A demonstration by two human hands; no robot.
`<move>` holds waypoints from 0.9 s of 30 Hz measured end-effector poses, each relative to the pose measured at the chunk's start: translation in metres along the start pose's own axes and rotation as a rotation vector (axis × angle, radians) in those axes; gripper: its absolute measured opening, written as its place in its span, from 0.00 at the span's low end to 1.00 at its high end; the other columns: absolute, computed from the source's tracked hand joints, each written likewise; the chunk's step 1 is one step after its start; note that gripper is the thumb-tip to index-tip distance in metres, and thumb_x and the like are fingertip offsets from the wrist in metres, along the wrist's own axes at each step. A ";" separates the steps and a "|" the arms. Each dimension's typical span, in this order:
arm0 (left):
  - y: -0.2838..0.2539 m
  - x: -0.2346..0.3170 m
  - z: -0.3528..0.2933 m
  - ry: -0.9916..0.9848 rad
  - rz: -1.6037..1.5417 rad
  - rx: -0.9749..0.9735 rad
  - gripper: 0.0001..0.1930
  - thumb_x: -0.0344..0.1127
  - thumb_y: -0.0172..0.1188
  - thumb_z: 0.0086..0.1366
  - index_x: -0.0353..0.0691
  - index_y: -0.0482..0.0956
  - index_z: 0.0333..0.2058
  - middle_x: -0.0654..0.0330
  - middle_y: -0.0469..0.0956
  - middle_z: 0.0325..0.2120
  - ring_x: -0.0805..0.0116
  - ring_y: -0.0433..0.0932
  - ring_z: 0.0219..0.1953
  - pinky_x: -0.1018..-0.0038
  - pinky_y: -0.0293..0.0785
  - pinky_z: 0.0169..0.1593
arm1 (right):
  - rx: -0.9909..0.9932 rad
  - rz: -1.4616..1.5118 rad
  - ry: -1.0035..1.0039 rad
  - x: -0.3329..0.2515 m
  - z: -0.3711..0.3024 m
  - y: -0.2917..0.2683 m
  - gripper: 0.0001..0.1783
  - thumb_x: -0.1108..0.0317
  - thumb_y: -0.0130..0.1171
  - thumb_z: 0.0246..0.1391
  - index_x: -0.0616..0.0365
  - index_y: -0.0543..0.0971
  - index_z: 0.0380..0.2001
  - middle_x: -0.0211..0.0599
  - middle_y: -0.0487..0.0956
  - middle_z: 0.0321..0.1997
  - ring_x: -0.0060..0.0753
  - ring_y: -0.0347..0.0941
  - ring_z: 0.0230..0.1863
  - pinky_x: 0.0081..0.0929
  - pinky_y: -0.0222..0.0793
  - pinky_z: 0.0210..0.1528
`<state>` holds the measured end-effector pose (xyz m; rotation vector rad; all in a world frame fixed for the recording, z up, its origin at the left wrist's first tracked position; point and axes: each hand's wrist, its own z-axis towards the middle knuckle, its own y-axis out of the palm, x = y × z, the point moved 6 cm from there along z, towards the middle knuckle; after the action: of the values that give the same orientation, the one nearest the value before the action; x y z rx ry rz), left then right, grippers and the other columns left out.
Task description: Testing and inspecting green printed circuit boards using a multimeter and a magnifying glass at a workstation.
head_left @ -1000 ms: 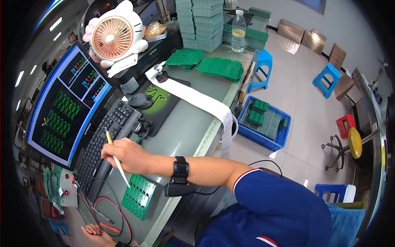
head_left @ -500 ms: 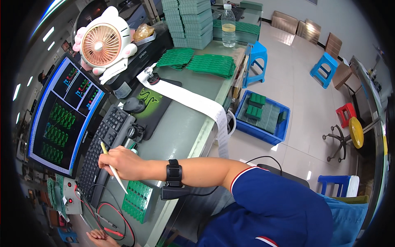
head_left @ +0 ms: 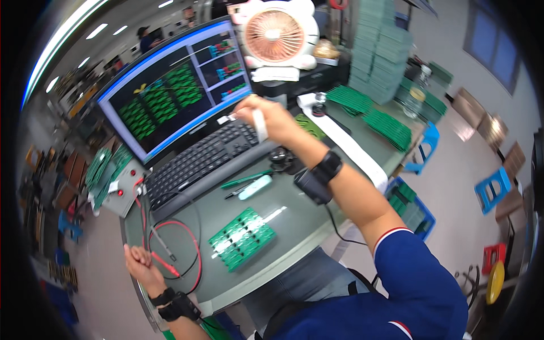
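Right hand (head_left: 273, 118) — shifted since the earlier frame from beside the middle of the keyboard (head_left: 201, 161) to its right-hand end; the whole view has turned, too. Contents, left to right:

Upright sheaf of green circuit boards (head_left: 99, 170), leaning at a grey control box (head_left: 120, 199) with red lights. Left hand (head_left: 145, 271), fingers curled inward, near the table's left edge; whether they close on anything cannot be told. Red and black test leads (head_left: 165, 264), looped just beside it. Monitor (head_left: 173, 99), lit, behind the keyboard. Green circuit-board panel (head_left: 243, 239), lying flat on the table between the leads and the table's front edge. Pale blue marker (head_left: 255, 187), beyond the panel. Pale pen-like tool (head_left: 260, 126) — gripped in the right hand, blurred, before the monitor's lower right corner. Desk fan (head_left: 275, 34), cat-shaped, behind. White paper strip (head_left: 348, 141), right of that hand. Clear bottle (head_left: 415, 101), far right of the table.
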<state>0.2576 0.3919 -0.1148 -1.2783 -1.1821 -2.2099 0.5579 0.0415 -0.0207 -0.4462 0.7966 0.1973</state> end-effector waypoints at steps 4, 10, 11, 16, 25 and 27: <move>0.005 0.006 -0.004 0.016 0.034 -0.038 0.23 0.43 0.46 0.73 0.48 0.56 0.17 0.70 0.55 0.12 0.82 0.50 0.14 0.80 0.48 0.20 | -0.124 -0.313 0.119 0.057 0.019 -0.020 0.11 0.60 0.51 0.62 0.54 0.77 0.36 0.37 0.83 0.30 0.40 0.81 0.34 0.34 0.72 0.37; 0.001 0.007 -0.007 0.020 0.056 -0.012 0.23 0.42 0.47 0.73 0.47 0.57 0.17 0.70 0.56 0.12 0.82 0.52 0.14 0.80 0.48 0.20 | -0.279 -0.613 0.113 0.091 0.029 0.000 0.12 0.57 0.48 0.61 0.52 0.76 0.35 0.37 0.83 0.31 0.45 0.79 0.37 0.42 0.70 0.39; 0.002 0.006 -0.007 0.021 0.056 -0.020 0.23 0.42 0.47 0.73 0.47 0.57 0.17 0.70 0.56 0.12 0.82 0.52 0.14 0.80 0.48 0.20 | -0.292 -0.728 0.100 0.094 0.029 0.001 0.11 0.58 0.48 0.61 0.52 0.75 0.34 0.35 0.83 0.31 0.45 0.79 0.37 0.41 0.70 0.39; 0.005 0.008 -0.006 0.037 0.065 -0.005 0.23 0.42 0.47 0.73 0.47 0.57 0.16 0.70 0.55 0.11 0.82 0.52 0.14 0.80 0.48 0.20 | -0.315 -0.910 -0.008 0.096 0.028 0.016 0.12 0.57 0.48 0.62 0.52 0.75 0.33 0.30 0.83 0.30 0.43 0.79 0.38 0.40 0.69 0.39; 0.002 0.008 -0.003 0.036 0.083 -0.038 0.22 0.43 0.46 0.73 0.48 0.57 0.18 0.71 0.55 0.12 0.82 0.52 0.14 0.81 0.49 0.20 | -0.351 -0.884 0.161 0.114 0.038 0.006 0.09 0.60 0.48 0.59 0.48 0.75 0.38 0.41 0.82 0.35 0.50 0.78 0.43 0.48 0.65 0.42; 0.002 0.006 -0.005 0.027 0.078 0.005 0.23 0.42 0.47 0.73 0.47 0.57 0.16 0.71 0.56 0.11 0.83 0.52 0.14 0.80 0.48 0.20 | -0.239 -0.818 0.186 0.125 0.043 -0.004 0.09 0.61 0.47 0.59 0.47 0.75 0.38 0.40 0.82 0.37 0.49 0.78 0.44 0.47 0.65 0.44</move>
<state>0.2527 0.3871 -0.1102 -1.2667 -1.1081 -2.1609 0.6726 0.0584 -0.0836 -0.9890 0.7154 -0.5229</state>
